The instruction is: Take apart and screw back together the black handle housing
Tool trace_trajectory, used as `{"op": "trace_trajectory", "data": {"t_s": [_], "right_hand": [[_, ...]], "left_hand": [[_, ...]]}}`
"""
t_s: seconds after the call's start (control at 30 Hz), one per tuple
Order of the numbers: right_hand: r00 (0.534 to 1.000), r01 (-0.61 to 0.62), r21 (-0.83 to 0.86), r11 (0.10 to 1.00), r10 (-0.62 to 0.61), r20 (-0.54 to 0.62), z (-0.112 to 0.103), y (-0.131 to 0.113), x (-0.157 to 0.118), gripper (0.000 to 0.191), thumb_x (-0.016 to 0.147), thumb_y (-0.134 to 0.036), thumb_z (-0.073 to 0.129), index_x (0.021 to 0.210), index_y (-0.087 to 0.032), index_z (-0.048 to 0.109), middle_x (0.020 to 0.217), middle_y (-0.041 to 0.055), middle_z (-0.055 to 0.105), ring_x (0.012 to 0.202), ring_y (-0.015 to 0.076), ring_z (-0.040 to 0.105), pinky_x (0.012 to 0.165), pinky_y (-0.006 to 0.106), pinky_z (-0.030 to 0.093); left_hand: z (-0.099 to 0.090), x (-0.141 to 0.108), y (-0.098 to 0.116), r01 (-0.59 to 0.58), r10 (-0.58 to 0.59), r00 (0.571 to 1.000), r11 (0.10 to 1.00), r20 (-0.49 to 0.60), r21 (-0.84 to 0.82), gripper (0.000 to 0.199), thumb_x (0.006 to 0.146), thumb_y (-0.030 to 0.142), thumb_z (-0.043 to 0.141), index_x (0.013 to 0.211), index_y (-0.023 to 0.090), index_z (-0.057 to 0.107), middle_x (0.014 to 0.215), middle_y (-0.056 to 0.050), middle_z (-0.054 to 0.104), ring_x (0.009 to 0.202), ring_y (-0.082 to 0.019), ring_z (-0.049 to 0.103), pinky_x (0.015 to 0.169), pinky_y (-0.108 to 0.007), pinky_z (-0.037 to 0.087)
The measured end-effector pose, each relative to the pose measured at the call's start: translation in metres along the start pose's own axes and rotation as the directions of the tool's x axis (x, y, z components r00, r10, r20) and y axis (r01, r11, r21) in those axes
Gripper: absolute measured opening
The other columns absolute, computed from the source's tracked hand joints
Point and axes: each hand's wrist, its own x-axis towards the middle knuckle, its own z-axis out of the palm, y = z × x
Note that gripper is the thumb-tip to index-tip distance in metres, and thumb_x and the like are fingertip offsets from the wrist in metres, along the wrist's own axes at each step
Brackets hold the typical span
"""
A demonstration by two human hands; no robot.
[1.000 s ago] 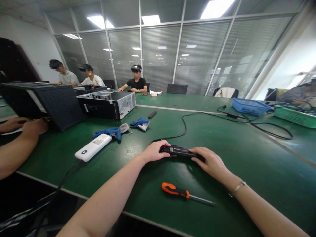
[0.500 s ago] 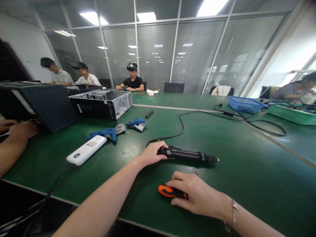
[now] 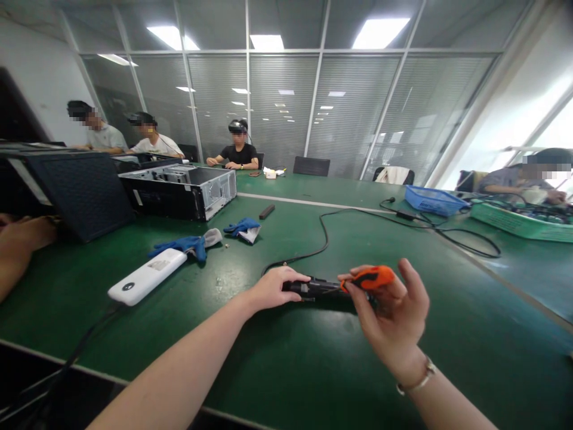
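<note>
On the table [image 3: 308, 364] lies the driver [image 3: 316, 288], a long black tube, any lettering too small to read. The left hand [image 3: 272, 286] grips one end. Above the driver, the right hand [image 3: 397, 325], one finger raised, pinches the orange-and-black screwdriver [image 3: 375, 277], thin shaft toward the left hand.

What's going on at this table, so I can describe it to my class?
A person's left hand grips one end of a black electric screwdriver at the green table. Their right hand holds an orange-and-black screwdriver, its shaft pointing left towards the electric tool; whether the tip touches it is unclear. Blue-and-grey gloves and an opened computer case lie further off, to the left.
</note>
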Motion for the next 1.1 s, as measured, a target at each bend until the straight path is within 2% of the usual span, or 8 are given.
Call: {"op": "trace_trajectory", "data": {"t_s": [0.07,0.17,0.53,0.7,0.83,0.9,1.0,1.1], "right_hand": [[0.994,0.106,-0.052,0.993,-0.104,0.039,-0.001,0.005,-0.012,0.075,0.084,-0.007,0.059,0.143,-0.038,0.023,0.103,0.0045,0.063,0.085,0.0201,0.069,0.072,0.042,0.062],[0.976,0.179,-0.084,0.980,-0.166,0.140,0.000,0.014,-0.024,0.075,0.082,-0.003,0.061,0.139,-0.038,0.028,0.104,0.0048,0.064,0.089,0.0207,0.068,0.074,0.041,0.061],[0.976,0.098,-0.019,0.995,-0.093,0.196,0.007,0.031,-0.033,0.062,0.084,-0.005,0.059,0.134,-0.032,0.036,0.105,0.0055,0.064,0.092,0.0198,0.067,0.078,0.040,0.059],[0.935,0.197,-0.011,0.980,-0.184,0.303,0.007,0.026,-0.028,0.064,0.085,-0.002,0.056,0.137,-0.032,0.034,0.111,0.0076,0.064,0.099,0.0200,0.066,0.082,0.040,0.059],[0.899,0.191,0.008,0.981,-0.179,0.399,0.007,0.015,-0.018,0.067,0.087,-0.001,0.050,0.144,-0.029,0.028,0.123,0.0123,0.057,0.113,0.0233,0.060,0.090,0.045,0.055],[0.905,0.217,-0.028,0.976,-0.191,0.381,0.006,0.011,-0.014,0.068,0.086,-0.002,0.053,0.143,-0.030,0.031,0.123,0.0130,0.053,0.112,0.0241,0.059,0.087,0.044,0.056],[0.922,0.283,-0.130,0.950,-0.232,0.310,0.005,0.009,-0.012,0.069,0.082,-0.002,0.061,0.139,-0.032,0.039,0.111,0.0094,0.054,0.097,0.0204,0.061,0.076,0.036,0.058],[0.917,0.276,-0.096,0.956,-0.233,0.323,0.004,0.009,-0.012,0.070,0.083,0.001,0.056,0.143,-0.029,0.035,0.110,0.0104,0.058,0.099,0.0206,0.061,0.079,0.036,0.057]], "left_hand": [[-0.001,0.000,0.001,0.007,-0.007,1.000,1.000,0.003,-0.024,0.049,0.074,0.028,0.077,0.121,0.024,0.064,0.108,-0.007,0.067,0.101,-0.022,0.061,0.094,-0.033,0.043],[-0.002,0.000,0.003,0.021,-0.020,1.000,0.999,0.015,-0.038,0.049,0.073,0.027,0.077,0.121,0.024,0.065,0.106,-0.006,0.068,0.099,-0.022,0.061,0.092,-0.033,0.044],[-0.001,0.000,0.006,-0.010,0.012,0.999,0.998,0.038,-0.057,0.051,0.072,0.027,0.078,0.121,0.024,0.065,0.106,-0.007,0.068,0.098,-0.021,0.061,0.091,-0.032,0.044],[0.000,0.000,0.004,-0.020,0.022,0.999,0.997,0.035,-0.072,0.051,0.072,0.027,0.078,0.121,0.024,0.065,0.106,-0.006,0.068,0.099,-0.022,0.061,0.092,-0.032,0.043],[0.000,0.000,0.004,-0.010,0.013,0.999,0.998,0.043,-0.067,0.050,0.071,0.028,0.078,0.119,0.023,0.067,0.105,-0.006,0.068,0.096,-0.022,0.061,0.090,-0.032,0.044],[0.000,0.000,0.004,-0.010,0.013,0.999,0.998,0.039,-0.066,0.050,0.071,0.028,0.078,0.120,0.023,0.066,0.106,-0.006,0.068,0.096,-0.022,0.061,0.090,-0.032,0.044],[0.000,0.000,0.003,-0.012,0.015,0.999,0.998,0.036,-0.062,0.051,0.071,0.028,0.078,0.121,0.024,0.065,0.107,-0.006,0.068,0.096,-0.022,0.061,0.091,-0.032,0.044],[0.001,0.000,0.003,-0.015,0.017,0.999,0.998,0.034,-0.066,0.051,0.071,0.027,0.078,0.120,0.023,0.066,0.106,-0.006,0.068,0.097,-0.022,0.061,0.091,-0.032,0.044]]}}
